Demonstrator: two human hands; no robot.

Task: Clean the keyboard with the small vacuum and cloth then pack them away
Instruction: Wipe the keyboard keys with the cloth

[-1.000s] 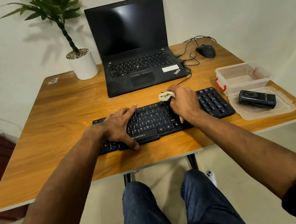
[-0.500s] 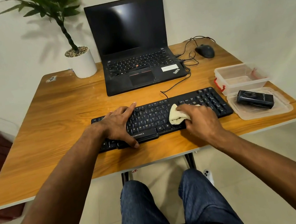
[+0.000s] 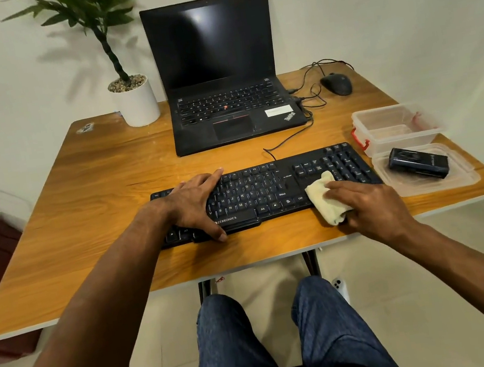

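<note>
Keyboard [image 3: 266,189] near-centre on desk [image 3: 96,205]. L hand [image 3: 195,204] flat, fingers spread wide, pressing kbd's left half. R hand [image 3: 370,208] holds cream cloth [image 3: 324,199] on kbd's near-right edge. Small vacuum [image 3: 418,162] lies on clear lid [image 3: 460,179], far right; open box [image 3: 396,129] just behind.

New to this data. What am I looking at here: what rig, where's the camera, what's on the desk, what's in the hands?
There is no robot: a person works with bare hands, filmed by one wide-angle camera on their head, looking forward and down, so you see their forearms and knees.

On the wooden desk lie a black wired keyboard, an open black laptop, a black corded mouse and a white potted plant. At the right stand a clear plastic box with red clips and its clear lid, with the small black vacuum lying on the lid.

The left hand rests flat on the keyboard's left part. The right hand holds a cream cloth against the keyboard's right front edge.
</note>
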